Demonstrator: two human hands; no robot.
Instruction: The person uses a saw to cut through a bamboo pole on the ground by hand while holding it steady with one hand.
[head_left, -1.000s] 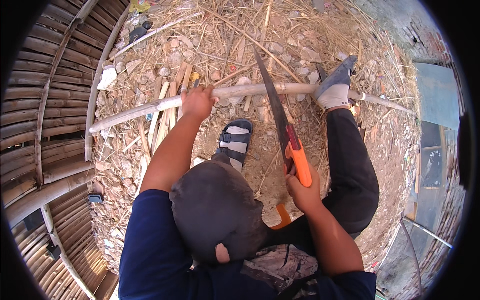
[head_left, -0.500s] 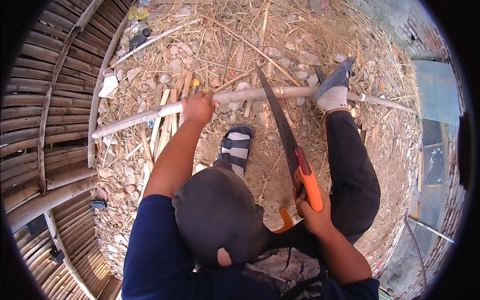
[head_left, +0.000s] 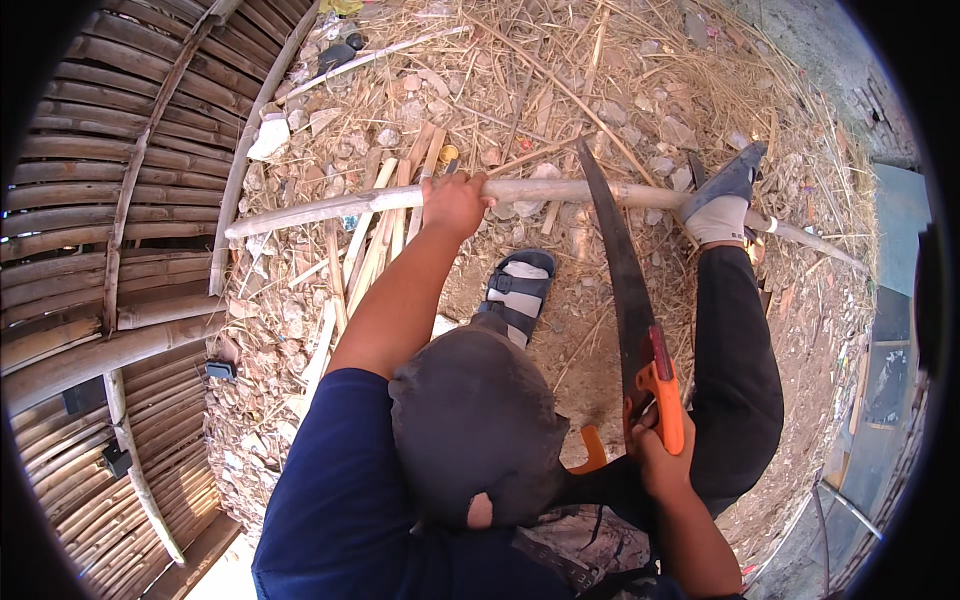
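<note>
A long pale bamboo pole lies crosswise in front of me. My left hand is closed over it, left of the middle. Closed around the orange handle of a handsaw is my right hand. The saw's dark blade crosses the pole right of the middle, its tip reaching past the far side. My right foot in a dark sandal rests on the pole farther right. My other sandalled foot stands on the ground nearer than the pole.
Split bamboo strips lie under and beside the pole at left. Straw, stones and sticks cover the ground. A slatted bamboo wall stands at left, and grey-blue panels at right. A curved orange piece shows near my right hand.
The whole view has shifted and turned slightly, so the scene sits farther right. The saw still crosses the pole, perhaps drawn slightly toward me. Both hands keep their hold.
</note>
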